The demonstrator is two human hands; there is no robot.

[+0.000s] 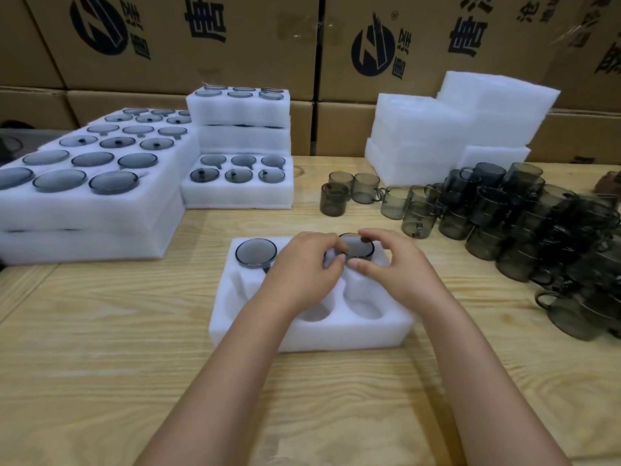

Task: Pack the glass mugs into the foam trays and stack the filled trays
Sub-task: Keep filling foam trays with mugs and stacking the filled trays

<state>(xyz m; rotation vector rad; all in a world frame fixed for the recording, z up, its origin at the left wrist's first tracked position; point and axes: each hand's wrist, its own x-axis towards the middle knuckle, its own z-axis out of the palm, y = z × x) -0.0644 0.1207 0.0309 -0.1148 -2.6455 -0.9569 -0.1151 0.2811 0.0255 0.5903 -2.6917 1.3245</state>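
**On the tray's far row: mug only part seated, jam or chip risk**

At the tray [312, 334], far-right pocket, the mug [356, 245] sat with its rim above the foam. Right hand [389, 264] pinched the rim with thumb and fingers. Left hand [302, 267] had its fingers curled on the near-left rim. Whether the handle lined up with its slot could not be seen, as the hands hid it.

Likely risks: a skewed push could wedge the glass or tear the foam, and uneven pressure could tip the light tray on the bench [100, 331]. A mug left proud would probably stop the next tray stacking flat.

A seated mug [256, 252] filled the far-left pocket; the near pockets were empty. Loose mugs [521, 223] were piled close on the right, so a wide elbow could topple them. Filled stacks [84, 203] stood left, spare foam [453, 122] at the back right. Nothing blocked the pocket.
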